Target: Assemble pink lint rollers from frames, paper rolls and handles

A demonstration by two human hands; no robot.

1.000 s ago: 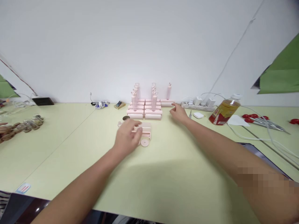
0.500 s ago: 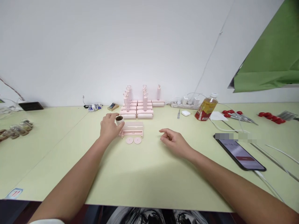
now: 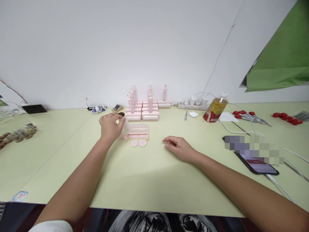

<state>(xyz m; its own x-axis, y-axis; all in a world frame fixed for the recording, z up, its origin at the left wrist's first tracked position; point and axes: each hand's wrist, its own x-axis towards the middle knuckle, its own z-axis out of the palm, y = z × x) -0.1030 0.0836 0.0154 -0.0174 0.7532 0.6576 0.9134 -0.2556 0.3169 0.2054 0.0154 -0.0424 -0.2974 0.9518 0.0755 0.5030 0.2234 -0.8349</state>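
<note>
My left hand [image 3: 109, 126] is closed round a small clear jar with a dark lid [image 3: 122, 120], held just above the pale green table [image 3: 154, 174]. Right beside it lies a clear and pink roller part [image 3: 137, 131], with two pink discs [image 3: 138, 143] in front of it. My right hand [image 3: 178, 148] rests on the table to the right of these, fingers loosely curled and holding nothing. Behind them stands a stack of pink rollers with upright heart-topped handles [image 3: 144, 108].
A phone [image 3: 256, 161] on a cable lies at the right. A yellow bottle [image 3: 215, 109], a power strip [image 3: 193, 103], a white case [image 3: 193, 114] and red-handled tools [image 3: 248, 117] sit at the back right. Small jars [image 3: 21, 131] stand at the left.
My right hand drew back from the pink stack and settled on the table. My left hand moved from the roller part to the small jar and lifted it slightly.
</note>
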